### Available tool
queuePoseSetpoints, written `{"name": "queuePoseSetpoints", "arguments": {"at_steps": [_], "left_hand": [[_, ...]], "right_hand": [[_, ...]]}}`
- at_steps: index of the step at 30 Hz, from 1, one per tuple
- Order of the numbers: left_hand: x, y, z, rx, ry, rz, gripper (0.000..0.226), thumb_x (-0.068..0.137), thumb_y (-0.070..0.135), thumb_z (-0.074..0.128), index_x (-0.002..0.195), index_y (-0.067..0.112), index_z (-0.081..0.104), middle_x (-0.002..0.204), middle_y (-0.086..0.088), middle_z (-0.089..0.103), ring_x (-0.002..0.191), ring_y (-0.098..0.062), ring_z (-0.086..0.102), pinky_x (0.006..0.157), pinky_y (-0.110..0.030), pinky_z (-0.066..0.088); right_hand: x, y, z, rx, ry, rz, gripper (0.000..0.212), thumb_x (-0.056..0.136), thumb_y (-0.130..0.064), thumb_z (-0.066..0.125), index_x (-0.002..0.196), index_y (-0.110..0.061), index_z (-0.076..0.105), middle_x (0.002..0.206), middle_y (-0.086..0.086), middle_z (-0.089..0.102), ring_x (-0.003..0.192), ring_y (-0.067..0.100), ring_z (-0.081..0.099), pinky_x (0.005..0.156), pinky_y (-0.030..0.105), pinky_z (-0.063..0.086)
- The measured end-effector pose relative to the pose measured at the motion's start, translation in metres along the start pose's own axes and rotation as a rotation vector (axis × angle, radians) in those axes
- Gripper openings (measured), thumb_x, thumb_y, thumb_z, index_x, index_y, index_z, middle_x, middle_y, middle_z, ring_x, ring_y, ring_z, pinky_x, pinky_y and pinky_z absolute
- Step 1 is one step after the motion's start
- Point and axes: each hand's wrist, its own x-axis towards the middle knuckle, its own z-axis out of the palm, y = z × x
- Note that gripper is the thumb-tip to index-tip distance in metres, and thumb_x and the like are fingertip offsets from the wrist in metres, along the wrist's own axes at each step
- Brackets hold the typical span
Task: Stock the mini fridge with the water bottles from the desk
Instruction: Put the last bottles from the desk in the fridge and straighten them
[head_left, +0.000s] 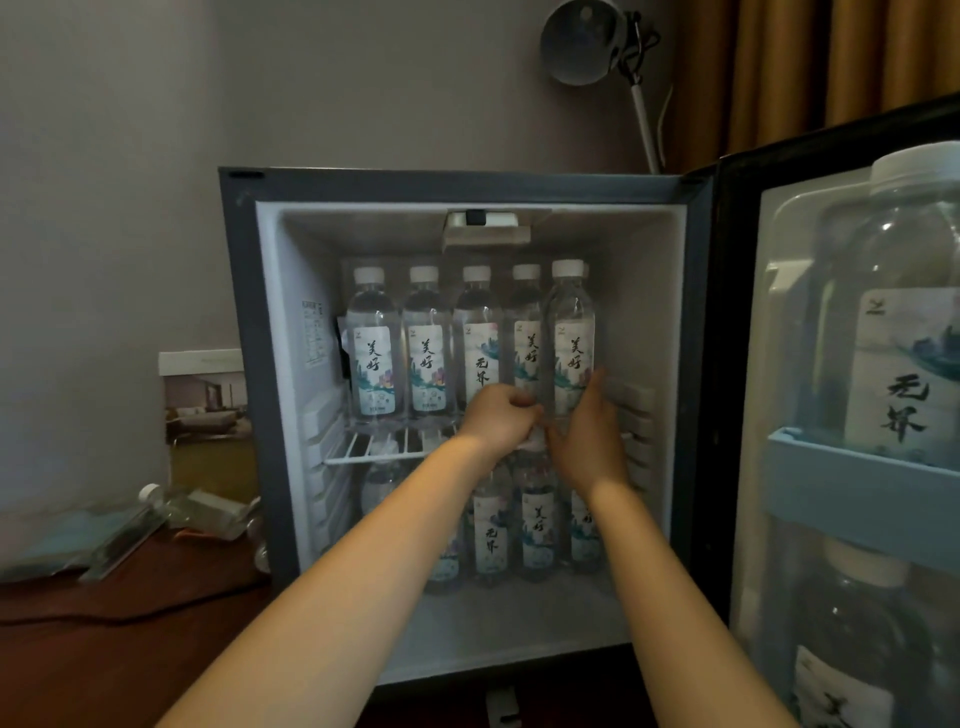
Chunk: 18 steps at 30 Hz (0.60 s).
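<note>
- Bottle (571, 332) stands at the right end of the upper shelf (363, 453) in the fridge (236, 364).
- Left hand (498, 421): fingers curled on its base.
- Right hand (589, 441): fingers wrapped round its right side.

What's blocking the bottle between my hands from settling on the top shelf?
Nothing visible. The fridge door is open, and the bottle already stands at the right end of the upper shelf, beside four other bottles.
</note>
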Motion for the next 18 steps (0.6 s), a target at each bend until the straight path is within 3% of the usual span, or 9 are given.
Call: {"name": "queuePoseSetpoints", "arguments": {"at_steps": [2,5,9,12,15,18], "left_hand": [[-0.01,-0.001,-0.01,0.01,0.052,0.02,0.028,0.09,0.011,0.056,0.117,0.008,0.062,0.112,-0.011,0.066,0.094,-0.02,0.063,0.091,-0.035,0.051],[-0.041,-0.011,-0.028,-0.075,0.169,0.103,0.016,0.09,0.011,0.056,0.092,0.024,0.064,0.1,-0.003,0.069,0.093,-0.018,0.065,0.088,-0.037,0.053],[-0.109,-0.052,-0.053,-0.116,0.385,0.319,0.033,0.09,0.006,0.055,0.082,0.037,0.062,0.071,0.01,0.069,0.07,-0.007,0.068,0.07,-0.028,0.056],[-0.154,-0.091,-0.075,0.008,0.541,0.41,0.035,0.09,0.006,0.055,0.086,0.04,0.06,0.068,0.014,0.068,0.06,-0.002,0.066,0.058,-0.019,0.054],[-0.183,-0.128,-0.105,0.06,0.643,0.364,0.035,0.09,0.003,0.055,0.088,0.037,0.06,0.066,0.009,0.066,0.055,-0.003,0.064,0.053,-0.022,0.054],[-0.2,-0.158,-0.135,0.051,0.715,0.246,0.035,0.091,0.0,0.052,0.085,0.034,0.062,0.057,0.004,0.062,0.052,-0.006,0.062,0.051,-0.023,0.054]], "right_hand": [[-0.012,-0.003,0.005,-0.014,0.086,0.028,0.084,0.091,-0.016,0.055,0.149,-0.013,-0.006,0.152,0.018,0.019,0.135,0.034,0.031,0.105,0.038,0.032],[-0.047,-0.009,0.021,-0.023,0.216,-0.063,0.076,0.089,-0.013,0.055,0.149,-0.011,0.007,0.15,0.016,0.021,0.137,0.03,0.026,0.11,0.033,0.025],[-0.101,-0.015,0.057,-0.084,-0.025,-0.249,0.07,0.089,-0.018,0.054,0.147,-0.011,0.015,0.147,0.013,0.025,0.133,0.027,0.031,0.106,0.033,0.031],[-0.133,-0.022,0.082,-0.047,-0.16,-0.31,0.062,0.092,-0.021,0.05,0.145,-0.013,0.021,0.144,0.008,0.03,0.131,0.023,0.035,0.105,0.031,0.033],[-0.158,-0.035,0.105,-0.001,-0.24,-0.361,0.046,0.091,-0.018,0.049,0.137,-0.017,0.039,0.133,0.005,0.045,0.121,0.02,0.047,0.097,0.028,0.039],[-0.178,-0.054,0.128,0.023,-0.324,-0.449,0.031,0.092,-0.017,0.046,0.122,-0.016,0.056,0.116,0.005,0.062,0.104,0.021,0.06,0.086,0.032,0.049]]}}
